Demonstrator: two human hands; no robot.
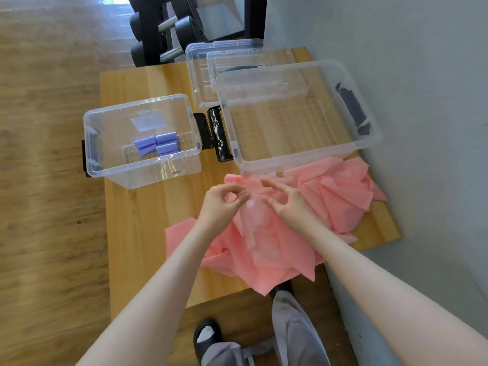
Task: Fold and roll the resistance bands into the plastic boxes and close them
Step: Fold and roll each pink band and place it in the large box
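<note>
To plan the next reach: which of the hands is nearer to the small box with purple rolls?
Left. The left hand is just below-right of the small box; the right hand is further right, over the pink bands.

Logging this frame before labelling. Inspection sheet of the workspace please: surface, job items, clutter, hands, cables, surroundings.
Surface: wooden table, set against a grey wall.
Job's things: small clear box open, with purple rolled bands inside; large clear box open, no bands seen inside; pink bands heaped loose on the table; clear lids stacked behind the boxes.
Clutter: nothing seen.
Hands: left hand and right hand both pinch pink band over the heap.
Cables: nothing seen.
Surroundings: dumbbell rack beyond the table; wood floor.
</note>
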